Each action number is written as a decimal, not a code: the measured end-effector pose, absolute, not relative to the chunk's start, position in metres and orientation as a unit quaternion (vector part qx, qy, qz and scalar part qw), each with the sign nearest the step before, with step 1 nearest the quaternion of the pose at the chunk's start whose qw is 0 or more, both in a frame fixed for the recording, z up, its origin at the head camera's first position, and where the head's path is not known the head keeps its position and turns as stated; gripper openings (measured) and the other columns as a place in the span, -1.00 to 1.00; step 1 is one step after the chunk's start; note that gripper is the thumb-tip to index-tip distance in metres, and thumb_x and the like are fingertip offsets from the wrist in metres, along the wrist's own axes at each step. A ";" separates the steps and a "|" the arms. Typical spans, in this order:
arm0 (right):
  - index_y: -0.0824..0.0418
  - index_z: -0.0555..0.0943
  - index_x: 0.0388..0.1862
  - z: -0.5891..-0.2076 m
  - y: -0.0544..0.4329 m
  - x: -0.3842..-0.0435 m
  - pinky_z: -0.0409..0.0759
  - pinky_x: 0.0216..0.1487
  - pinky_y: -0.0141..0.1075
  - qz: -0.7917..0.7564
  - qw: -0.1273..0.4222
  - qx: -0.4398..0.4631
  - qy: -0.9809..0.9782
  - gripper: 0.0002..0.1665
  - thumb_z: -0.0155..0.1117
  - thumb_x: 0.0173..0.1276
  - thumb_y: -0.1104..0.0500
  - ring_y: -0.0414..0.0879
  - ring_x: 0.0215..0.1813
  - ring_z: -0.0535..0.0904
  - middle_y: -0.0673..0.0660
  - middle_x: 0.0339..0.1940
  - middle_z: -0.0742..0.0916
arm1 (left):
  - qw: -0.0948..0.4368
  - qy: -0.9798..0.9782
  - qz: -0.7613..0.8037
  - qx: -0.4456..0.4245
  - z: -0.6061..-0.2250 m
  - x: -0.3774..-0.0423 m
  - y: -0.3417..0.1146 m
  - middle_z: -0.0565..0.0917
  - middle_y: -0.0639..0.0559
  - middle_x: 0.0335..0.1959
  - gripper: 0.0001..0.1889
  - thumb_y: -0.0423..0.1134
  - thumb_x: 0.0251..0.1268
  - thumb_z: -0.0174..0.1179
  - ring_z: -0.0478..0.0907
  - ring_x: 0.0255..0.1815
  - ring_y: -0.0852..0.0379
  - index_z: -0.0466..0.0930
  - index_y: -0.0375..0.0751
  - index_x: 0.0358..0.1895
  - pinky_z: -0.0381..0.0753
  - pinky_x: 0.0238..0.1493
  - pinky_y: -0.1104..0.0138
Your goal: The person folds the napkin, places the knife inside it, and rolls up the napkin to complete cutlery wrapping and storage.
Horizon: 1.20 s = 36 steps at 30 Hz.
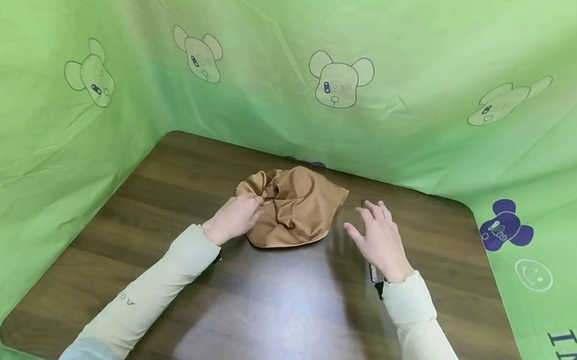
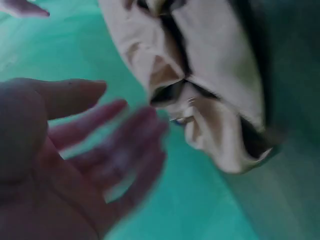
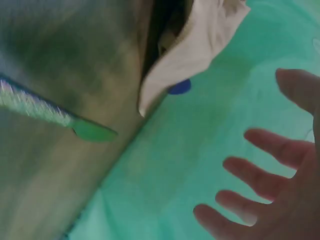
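Observation:
A crumpled brown satin cloth (image 1: 306,207), with folds and a dark opening, lies near the far side of the wooden table. My left hand (image 1: 236,215) is at its left edge in the head view. In the left wrist view, the loosely bent fingers (image 2: 120,145) and thumb stand apart beside the cloth (image 2: 220,55), with nothing between them. My right hand (image 1: 378,237) hovers to the right of the cloth, fingers spread and holding nothing. Partly hidden under it lies a slim knife-shaped tool (image 3: 95,131) with a green tip and a sparkly patterned handle.
The dark wooden table (image 1: 137,216) has rounded corners. Green sheeting (image 1: 273,93) printed with bear heads surrounds its back and sides. Bright glare falls on the table in front of the cloth.

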State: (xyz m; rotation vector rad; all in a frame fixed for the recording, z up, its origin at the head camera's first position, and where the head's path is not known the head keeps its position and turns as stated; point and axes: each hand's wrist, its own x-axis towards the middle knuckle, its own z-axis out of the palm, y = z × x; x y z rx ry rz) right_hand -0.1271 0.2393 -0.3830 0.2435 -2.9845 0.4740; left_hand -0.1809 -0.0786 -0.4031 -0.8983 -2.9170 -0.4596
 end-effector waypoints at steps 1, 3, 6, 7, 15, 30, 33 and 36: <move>0.37 0.49 0.21 -0.386 0.238 -0.129 0.19 0.34 0.30 0.162 0.056 0.089 -0.981 -0.41 0.17 0.40 -0.03 0.38 0.46 0.17 0.40 0.35 0.45 | 0.020 -0.935 -0.162 -0.315 -0.407 -0.184 -0.079 0.61 -0.09 -0.37 -0.94 -0.35 0.31 0.15 0.58 -0.30 0.02 0.57 -0.27 -0.29 0.58 -0.26 0.17; 0.38 0.53 0.14 -0.393 0.236 -0.133 0.20 0.38 0.22 0.175 0.057 0.113 -0.976 -0.51 0.19 0.39 0.06 0.36 0.42 0.25 0.40 0.29 0.51 | -0.007 -0.914 -0.187 -0.359 -0.413 -0.191 -0.078 0.59 -0.07 -0.40 -0.94 -0.43 0.31 0.11 0.54 -0.36 0.08 0.55 -0.28 -0.33 0.56 -0.27 0.23; 0.39 0.52 0.16 -0.404 0.227 -0.138 0.17 0.44 0.14 0.193 0.046 0.162 -0.967 -0.55 0.22 0.37 0.17 0.34 0.42 0.27 0.39 0.30 0.51 | -0.039 -0.893 -0.191 -0.406 -0.422 -0.196 -0.076 0.59 -0.11 -0.27 -0.91 -0.49 0.29 0.08 0.53 -0.24 0.05 0.57 -0.33 -0.23 0.54 -0.12 0.21; 0.39 0.50 0.19 -0.408 0.224 -0.139 0.16 0.45 0.14 0.197 0.039 0.177 -0.963 -0.53 0.22 0.35 0.20 0.34 0.43 0.26 0.39 0.33 0.48 | -0.043 -0.891 -0.189 -0.411 -0.425 -0.197 -0.074 0.60 -0.15 -0.19 -0.86 -0.50 0.29 0.07 0.55 -0.16 0.02 0.57 -0.36 -0.16 0.54 -0.03 0.19; 0.34 0.37 0.36 -0.428 0.194 -0.141 0.33 0.33 0.17 0.155 -0.032 0.229 -0.960 -0.41 0.17 0.36 0.27 0.30 0.42 0.32 0.36 0.40 0.43 | -0.033 -0.910 -0.110 -0.398 -0.441 -0.198 -0.063 0.59 -0.11 -0.06 -0.82 -0.42 0.30 0.11 0.56 0.02 -0.04 0.55 -0.26 -0.06 0.55 0.08 0.14; 0.14 0.54 -0.43 -0.440 0.184 -0.133 0.54 -0.29 -0.02 0.047 -0.009 0.219 -0.975 -0.84 0.37 0.06 0.28 0.10 -0.34 0.64 0.08 -0.43 0.67 | -0.028 -0.948 -0.108 -0.299 -0.446 -0.197 -0.068 0.64 -0.16 -0.25 -0.71 -0.47 0.11 0.15 0.65 -0.27 -0.11 0.36 -0.30 -0.09 0.63 -0.25 0.08; 0.09 0.44 -0.58 -0.436 0.185 -0.132 0.50 -0.38 -0.05 0.049 -0.025 0.200 -0.978 -0.79 0.28 0.06 0.32 0.09 -0.42 0.62 0.06 -0.53 0.64 | -0.007 -0.957 -0.094 -0.274 -0.438 -0.196 -0.077 0.65 -0.18 -0.22 -0.76 -0.40 0.07 0.17 0.66 -0.28 -0.16 0.46 -0.30 -0.15 0.63 -0.28 0.05; 0.06 0.36 -0.65 -0.428 0.187 -0.130 0.43 -0.49 -0.11 0.056 -0.066 0.169 -0.982 -0.72 0.25 0.10 0.28 0.02 -0.50 0.54 0.02 -0.61 0.54 | -0.013 -0.968 -0.071 -0.239 -0.424 -0.192 -0.090 0.69 -0.20 -0.23 -0.84 -0.31 0.10 0.14 0.67 -0.28 -0.21 0.60 -0.27 -0.26 0.64 -0.29 -0.01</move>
